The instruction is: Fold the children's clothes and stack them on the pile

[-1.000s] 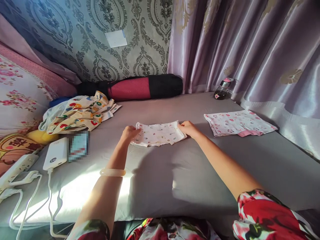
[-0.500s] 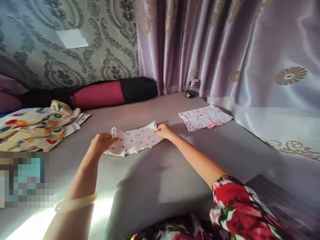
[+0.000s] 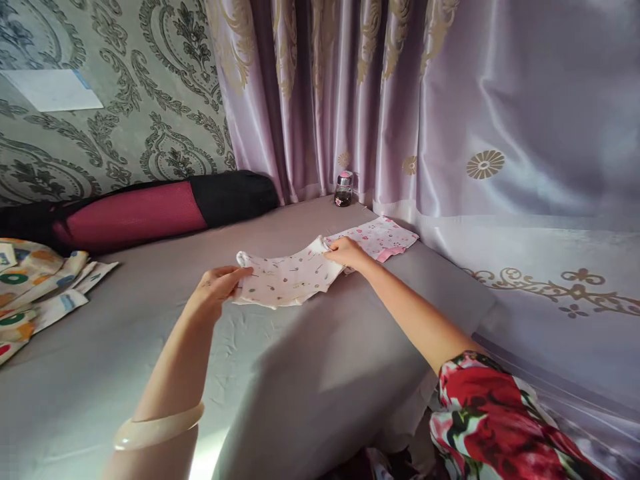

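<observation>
A small white folded garment (image 3: 287, 277) with tiny prints is stretched between my two hands just above the grey bed sheet (image 3: 150, 333). My left hand (image 3: 217, 287) pinches its left end, fingers closed on the cloth. My right hand (image 3: 345, 253) grips its right end, close to a second folded white garment with pink prints (image 3: 383, 237) that lies flat by the curtain. The held garment's right edge overlaps the near edge of that one.
A black and pink rolled bag (image 3: 145, 210) lies along the patterned wall. A heap of colourful printed clothes (image 3: 40, 280) sits at the left. A small glass jar (image 3: 343, 189) stands at the foot of the purple curtain (image 3: 450, 133), which hangs along the bed's right side.
Both hands have carried the white garment off the sheet and to the right, toward the pink-printed one. My view has turned right, so the phone and power bank have left the picture.
</observation>
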Demonstrator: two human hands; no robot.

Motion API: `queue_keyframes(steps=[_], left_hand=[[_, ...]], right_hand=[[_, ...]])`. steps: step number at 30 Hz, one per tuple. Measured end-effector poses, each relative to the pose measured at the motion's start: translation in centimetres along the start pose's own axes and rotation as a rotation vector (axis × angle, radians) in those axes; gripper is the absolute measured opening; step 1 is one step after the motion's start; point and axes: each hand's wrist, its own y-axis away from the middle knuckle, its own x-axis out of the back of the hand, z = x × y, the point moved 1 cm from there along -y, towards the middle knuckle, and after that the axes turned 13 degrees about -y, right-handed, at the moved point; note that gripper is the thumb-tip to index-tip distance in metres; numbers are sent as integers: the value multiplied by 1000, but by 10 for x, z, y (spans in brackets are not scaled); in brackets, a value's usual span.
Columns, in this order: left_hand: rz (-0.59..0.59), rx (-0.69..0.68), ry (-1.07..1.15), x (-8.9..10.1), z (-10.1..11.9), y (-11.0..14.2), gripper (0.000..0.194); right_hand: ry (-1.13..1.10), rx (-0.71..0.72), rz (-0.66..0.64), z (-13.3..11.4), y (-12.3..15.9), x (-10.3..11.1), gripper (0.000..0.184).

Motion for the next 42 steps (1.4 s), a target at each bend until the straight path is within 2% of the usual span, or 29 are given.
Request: queue_keyframes(steps=[5,9,13,18,25,30,37,42], left_hand=[[-92,-6,236,-61,40,-16,28],[-160,2,380,-109,72,-25,25],[-221,18,489,-151,96,-34,23],[-222,61,546,-190,113,-46,21],[-243,55,595,-223,125,-54,25],[-288,67,658,-239,129,-55,29],[-323,113,629,-250,133,-54,26],[-313,67,469,-255,124,-55,17]], right_hand=[[45,-72,144,30,-8,66,12],[115,-153,232,54,-20,106,9],[204,-223,272,73,-32,134,12],[305,-247,308,90,-46,153,20],[385,-258,370,103,-62,165,37],[449,-248,404,112,-72,170,40],[515,-210,419,126,-82,170,34],[507,-200,421,133,-84,162,31]])
